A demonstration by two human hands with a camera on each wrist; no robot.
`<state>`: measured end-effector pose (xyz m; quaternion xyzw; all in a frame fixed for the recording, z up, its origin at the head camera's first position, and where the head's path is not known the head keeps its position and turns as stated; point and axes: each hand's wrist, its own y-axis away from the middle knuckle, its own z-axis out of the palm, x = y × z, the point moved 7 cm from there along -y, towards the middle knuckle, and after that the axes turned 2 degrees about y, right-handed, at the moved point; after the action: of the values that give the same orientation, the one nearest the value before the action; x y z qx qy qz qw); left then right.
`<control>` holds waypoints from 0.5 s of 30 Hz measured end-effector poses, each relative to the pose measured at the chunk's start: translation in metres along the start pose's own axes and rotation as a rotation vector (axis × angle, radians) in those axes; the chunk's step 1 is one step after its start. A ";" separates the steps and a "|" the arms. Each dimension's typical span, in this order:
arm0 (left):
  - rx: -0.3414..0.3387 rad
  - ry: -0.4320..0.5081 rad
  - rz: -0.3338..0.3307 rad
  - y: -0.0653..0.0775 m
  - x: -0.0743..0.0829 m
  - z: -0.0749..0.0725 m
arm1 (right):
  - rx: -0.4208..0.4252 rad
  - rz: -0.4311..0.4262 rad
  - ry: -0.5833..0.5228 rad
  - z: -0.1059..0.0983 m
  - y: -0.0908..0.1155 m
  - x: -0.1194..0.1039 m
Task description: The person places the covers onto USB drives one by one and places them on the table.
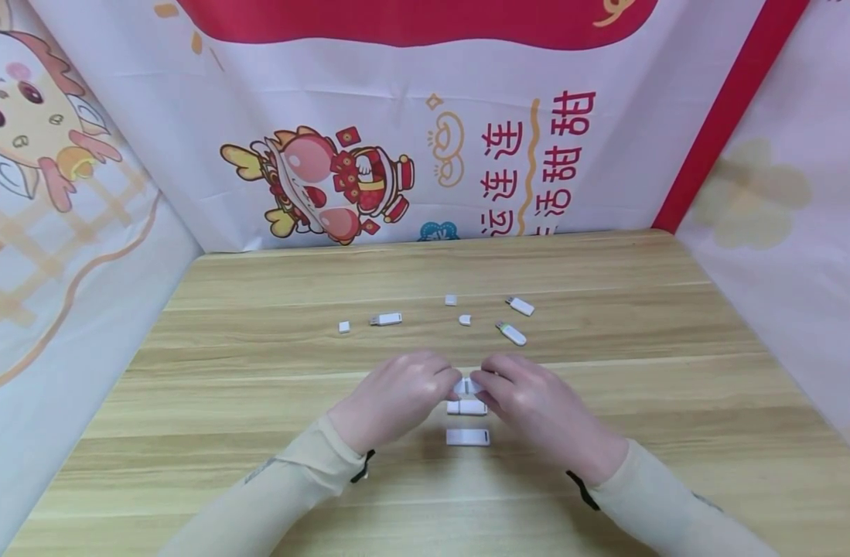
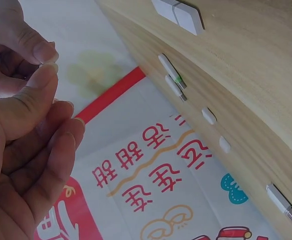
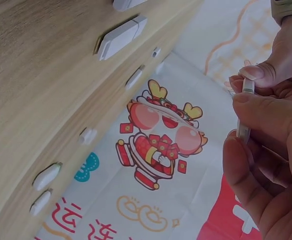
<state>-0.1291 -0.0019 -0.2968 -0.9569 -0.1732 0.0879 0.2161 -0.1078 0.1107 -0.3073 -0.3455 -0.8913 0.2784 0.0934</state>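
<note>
My left hand (image 1: 407, 391) and right hand (image 1: 536, 402) meet over the table at a small white USB stick (image 1: 469, 384). The left thumb and fingers pinch its cap (image 3: 247, 86) end, while the right ones grip its body (image 3: 243, 131). A thin grey line shows across the stick between the two hands. Much of it is hidden behind fingers. Just nearer to me lie two closed white USB sticks, one with a seam (image 1: 467, 408) and one with a dark slot at its end (image 1: 468, 438).
Farther back lie three uncapped USB sticks: one at left (image 1: 387, 319), one at right (image 1: 520, 306), and a rounded one with a green band (image 1: 511, 333). Three loose caps lie nearby: one left (image 1: 344, 327), one square (image 1: 451, 300), one rounded (image 1: 465, 320). Printed cloth (image 1: 383, 93) hangs behind the wooden table (image 1: 257, 495).
</note>
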 end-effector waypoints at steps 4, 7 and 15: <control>-0.003 0.022 0.000 -0.002 -0.004 0.004 | -0.006 0.011 -0.003 0.002 -0.002 0.004; -0.004 0.037 0.000 -0.003 -0.007 0.007 | -0.003 0.009 0.004 0.004 -0.003 0.006; -0.011 0.043 -0.007 -0.005 -0.010 0.012 | 0.002 0.000 -0.001 0.007 -0.005 0.011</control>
<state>-0.1431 0.0032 -0.3041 -0.9591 -0.1724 0.0653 0.2148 -0.1215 0.1121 -0.3107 -0.3453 -0.8910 0.2795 0.0935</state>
